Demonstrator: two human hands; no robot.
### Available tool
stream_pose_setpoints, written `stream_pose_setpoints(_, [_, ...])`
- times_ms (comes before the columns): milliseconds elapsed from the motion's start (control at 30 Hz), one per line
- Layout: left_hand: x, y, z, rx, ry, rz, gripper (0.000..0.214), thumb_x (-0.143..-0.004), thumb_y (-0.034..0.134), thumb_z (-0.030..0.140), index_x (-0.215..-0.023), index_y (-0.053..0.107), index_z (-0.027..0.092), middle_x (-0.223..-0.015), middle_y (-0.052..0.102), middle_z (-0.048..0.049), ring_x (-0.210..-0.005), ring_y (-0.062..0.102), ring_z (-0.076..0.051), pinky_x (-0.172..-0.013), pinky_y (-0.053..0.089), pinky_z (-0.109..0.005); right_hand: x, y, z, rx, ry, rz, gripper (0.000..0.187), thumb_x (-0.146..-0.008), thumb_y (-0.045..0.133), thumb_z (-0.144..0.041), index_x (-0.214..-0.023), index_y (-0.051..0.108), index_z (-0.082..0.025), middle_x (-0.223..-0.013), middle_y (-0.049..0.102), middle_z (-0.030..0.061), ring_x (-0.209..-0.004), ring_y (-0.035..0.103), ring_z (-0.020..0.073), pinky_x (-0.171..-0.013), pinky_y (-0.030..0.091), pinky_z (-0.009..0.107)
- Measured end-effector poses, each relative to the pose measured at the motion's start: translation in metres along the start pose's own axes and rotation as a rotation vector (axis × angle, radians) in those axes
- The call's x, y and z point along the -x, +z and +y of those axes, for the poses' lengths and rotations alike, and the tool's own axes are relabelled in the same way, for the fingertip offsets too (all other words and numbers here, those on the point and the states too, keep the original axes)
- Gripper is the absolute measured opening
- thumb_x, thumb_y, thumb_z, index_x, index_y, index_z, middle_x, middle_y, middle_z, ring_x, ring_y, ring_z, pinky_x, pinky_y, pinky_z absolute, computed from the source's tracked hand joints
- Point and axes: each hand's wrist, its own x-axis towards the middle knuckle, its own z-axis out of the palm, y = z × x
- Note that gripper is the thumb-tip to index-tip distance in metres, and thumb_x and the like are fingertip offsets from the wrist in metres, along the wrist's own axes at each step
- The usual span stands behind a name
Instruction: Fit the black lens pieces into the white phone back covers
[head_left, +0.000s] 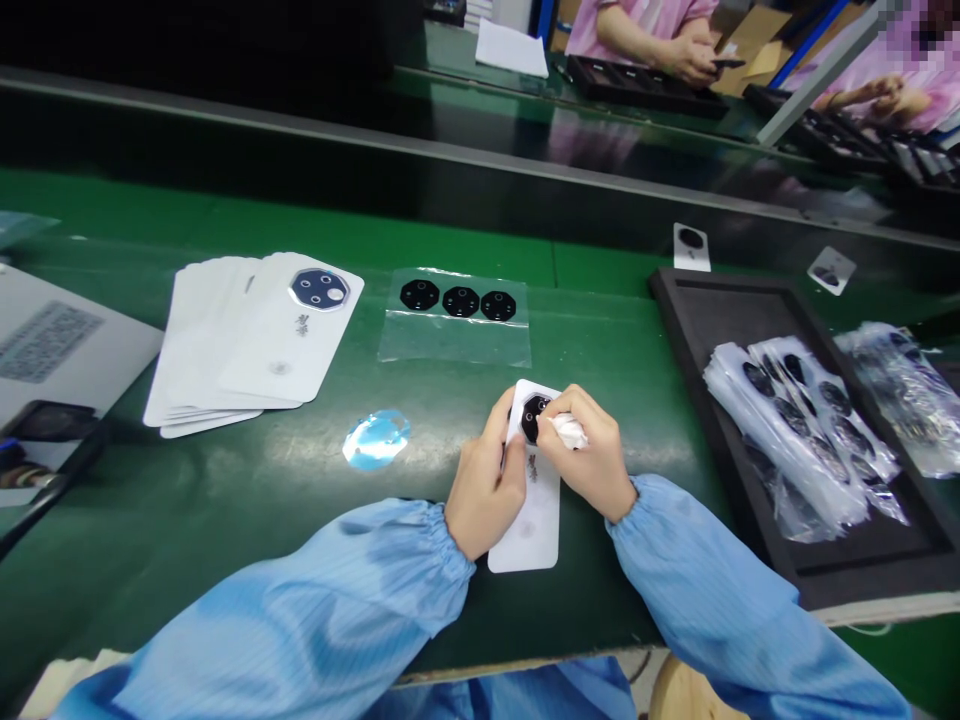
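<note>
Head view: white card [529, 530] pointing away

Two hands [486, 490] held one white card [534, 530] and one white wipe [568, 432]. Farther off lay three black lens pieces [460, 298] in one clear plastic sleeve [454, 340], one blue film [376, 438] left, one black tray [675, 335] right, and two small white cards [691, 247] beyond it.

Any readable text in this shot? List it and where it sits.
Nothing can be quoted.
Dark printed mark on the top white card: too small to read.
Dark printed mark on the white card between the hands: too blurred to read.
Printed block on the grey sheet: too blurred to read.
</note>
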Motion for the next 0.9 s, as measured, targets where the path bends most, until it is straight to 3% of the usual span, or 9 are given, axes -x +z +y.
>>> stream_pose_setpoints(167, [0.0015,0.0014,-0.0011,-0.025,0.003,-0.004,0.051,-0.093,0.040,0.020,-0.144,0.037,0.015,-0.086,0.070,-0.0030,-0.073,0.065,-0.016,-0.069,0.047,-0.026,0.0016,0.0013,-0.0035,0.109,-0.055,-0.046,0.014,-0.083,0.051,-0.011,-0.076,0.051,-0.022,-0.074,0.049,-0.0009,-0.065,0.049,0.0130,-0.062,0.040,0.027])
stream_pose_setpoints(300, [0.0022,0.0017,-0.0021,-0.067,0.014,0.000,0.052,-0.094,0.039,0.020,-0.145,0.036,0.014,-0.078,0.069,-0.0015,-0.065,0.063,-0.016,-0.067,0.047,-0.026,0.0022,0.0005,-0.0037,0.158,-0.037,-0.085,0.013,-0.084,0.051,-0.011,-0.077,0.051,-0.022,-0.076,0.050,-0.0005,-0.067,0.049,0.0134,-0.064,0.041,0.027])
stream_pose_setpoints(600, [0.0014,0.0031,-0.0026,-0.122,0.040,0.010,0.053,-0.093,0.037,0.020,-0.144,0.036,0.008,-0.087,0.071,-0.0064,-0.068,0.063,-0.017,-0.069,0.048,-0.028,-0.0007,-0.0002,-0.0028,0.086,-0.056,-0.133,0.016,-0.082,0.050,-0.008,-0.077,0.046,-0.022,-0.076,0.047,-0.0010,-0.069,0.048,0.0139,-0.066,0.039,0.028])
stream_pose_setpoints(800, [0.0012,0.0027,-0.0018,-0.117,0.072,0.009,0.052,-0.094,0.035,0.019,-0.145,0.035,0.009,-0.075,0.068,-0.0023,-0.062,0.061,-0.015,-0.063,0.045,-0.025,0.0008,0.0009,-0.0020,0.089,-0.050,-0.116,0.014,-0.084,0.050,-0.009,-0.079,0.049,-0.022,-0.078,0.050,-0.0003,-0.071,0.049,0.0142,-0.068,0.040,0.028])
stream_pose_setpoints(900, [0.0012,0.0022,-0.0021,-0.116,0.067,0.002,0.053,-0.094,0.036,0.019,-0.145,0.034,0.007,-0.079,0.069,-0.0036,-0.062,0.061,-0.015,-0.063,0.045,-0.026,0.0013,0.0011,-0.0021,0.084,-0.032,-0.105,0.014,-0.084,0.050,-0.008,-0.079,0.049,-0.021,-0.078,0.049,-0.0004,-0.071,0.049,0.0138,-0.068,0.039,0.027])
